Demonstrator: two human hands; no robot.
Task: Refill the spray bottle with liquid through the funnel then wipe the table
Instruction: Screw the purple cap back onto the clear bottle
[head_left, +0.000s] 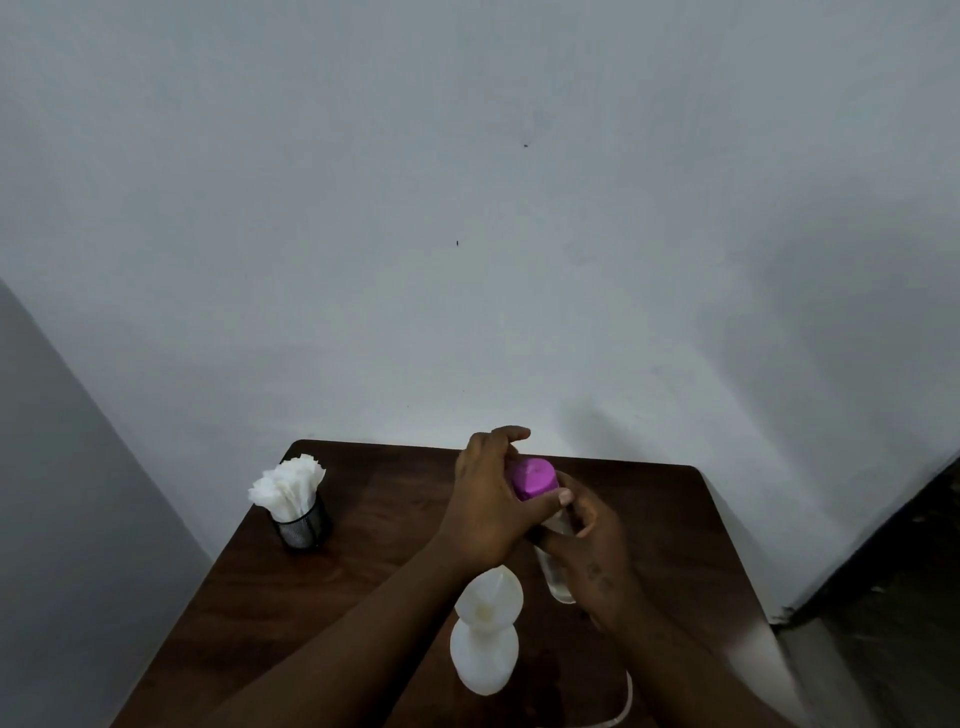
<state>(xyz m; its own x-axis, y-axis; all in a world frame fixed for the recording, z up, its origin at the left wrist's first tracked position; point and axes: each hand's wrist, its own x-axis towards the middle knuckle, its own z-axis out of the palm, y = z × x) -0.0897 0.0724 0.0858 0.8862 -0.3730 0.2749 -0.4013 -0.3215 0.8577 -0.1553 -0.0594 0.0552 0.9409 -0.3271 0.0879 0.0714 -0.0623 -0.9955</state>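
A clear bottle (558, 582) with a purple cap (532, 478) stands on the dark wooden table (374, 525). My left hand (485, 504) wraps around the purple cap from the left, thumb across its front. My right hand (592, 540) grips the clear bottle's body just below the cap. Closer to me stands the white spray bottle (484, 657) with a white funnel (491, 597) seated in its neck, its spray head not in sight.
A black mesh cup (302, 527) stuffed with white tissues (285, 486) sits at the table's far left corner. The table backs onto a pale wall. A thin white cord or tube (626, 696) curves at the near edge.
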